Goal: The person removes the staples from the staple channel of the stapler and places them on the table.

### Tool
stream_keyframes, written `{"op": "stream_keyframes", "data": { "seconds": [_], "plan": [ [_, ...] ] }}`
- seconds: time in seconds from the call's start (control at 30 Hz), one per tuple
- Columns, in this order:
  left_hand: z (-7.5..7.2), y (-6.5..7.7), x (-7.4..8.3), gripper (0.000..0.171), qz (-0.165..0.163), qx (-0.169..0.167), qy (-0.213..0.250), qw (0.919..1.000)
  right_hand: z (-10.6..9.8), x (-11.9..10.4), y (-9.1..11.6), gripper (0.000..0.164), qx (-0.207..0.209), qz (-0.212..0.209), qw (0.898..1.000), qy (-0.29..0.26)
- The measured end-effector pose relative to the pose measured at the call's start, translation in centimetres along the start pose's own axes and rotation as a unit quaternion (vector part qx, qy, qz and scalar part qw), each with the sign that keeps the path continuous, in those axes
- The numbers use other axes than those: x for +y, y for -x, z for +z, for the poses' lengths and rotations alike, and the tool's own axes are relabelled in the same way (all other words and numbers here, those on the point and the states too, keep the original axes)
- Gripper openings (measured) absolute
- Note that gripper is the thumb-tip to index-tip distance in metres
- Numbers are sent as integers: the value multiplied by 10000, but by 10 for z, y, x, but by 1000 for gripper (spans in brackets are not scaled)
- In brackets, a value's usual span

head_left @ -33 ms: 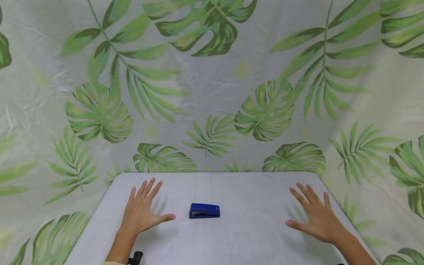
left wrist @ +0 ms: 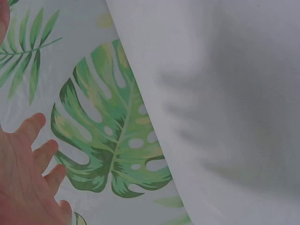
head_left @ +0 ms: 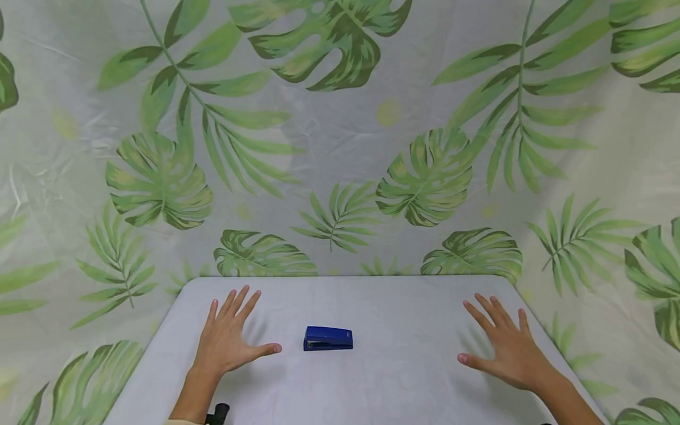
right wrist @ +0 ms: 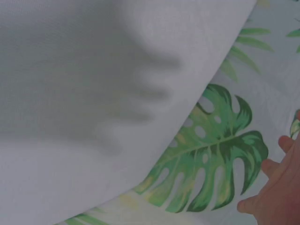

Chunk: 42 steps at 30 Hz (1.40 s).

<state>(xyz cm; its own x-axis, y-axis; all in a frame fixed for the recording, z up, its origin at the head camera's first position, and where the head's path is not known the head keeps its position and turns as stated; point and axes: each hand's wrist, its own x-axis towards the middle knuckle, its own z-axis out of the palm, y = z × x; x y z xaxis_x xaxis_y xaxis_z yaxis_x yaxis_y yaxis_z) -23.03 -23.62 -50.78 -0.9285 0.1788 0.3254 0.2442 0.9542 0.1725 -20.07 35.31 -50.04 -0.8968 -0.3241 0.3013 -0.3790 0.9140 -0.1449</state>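
Note:
A blue stapler (head_left: 328,338) lies on its base on the white table, a little left of the middle in the head view. To its left, my left hand (head_left: 225,342) hovers over the table with fingers spread and the thumb pointing toward the stapler, not touching it. Farther off on the other side, my right hand (head_left: 510,348) is also held with spread fingers, holding nothing. Both wrist views show part of a palm and fingers, the left hand (left wrist: 28,187) and the right hand (right wrist: 279,187), with hand shadows on the tabletop. Neither wrist view includes the stapler.
The white table (head_left: 393,307) has rounded far corners. Behind it and along its sides hangs a pale cloth (head_left: 340,159) printed with green leaves. A black wrist mount (head_left: 217,414) shows by the left forearm.

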Motion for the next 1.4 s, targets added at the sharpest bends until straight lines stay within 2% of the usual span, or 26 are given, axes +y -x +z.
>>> {"op": "stream_keyframes", "data": {
  "seconds": [0.4,0.73,1.07,1.4],
  "plan": [
    [-1,0,3,127,16,35,89,10000,-4,-1,2,107,102,51,9999,-4],
    [3,1,5,125,176,344,156,9991,2,-1,3,106,63,94,9999,-110],
    [12,0,9,124,154,429,491,9978,6,-9,-8,102,166,12,9993,-342],
    [20,-3,16,122,95,419,772,9961,19,-24,-22,95,361,-81,9982,-482]
  ]
}}
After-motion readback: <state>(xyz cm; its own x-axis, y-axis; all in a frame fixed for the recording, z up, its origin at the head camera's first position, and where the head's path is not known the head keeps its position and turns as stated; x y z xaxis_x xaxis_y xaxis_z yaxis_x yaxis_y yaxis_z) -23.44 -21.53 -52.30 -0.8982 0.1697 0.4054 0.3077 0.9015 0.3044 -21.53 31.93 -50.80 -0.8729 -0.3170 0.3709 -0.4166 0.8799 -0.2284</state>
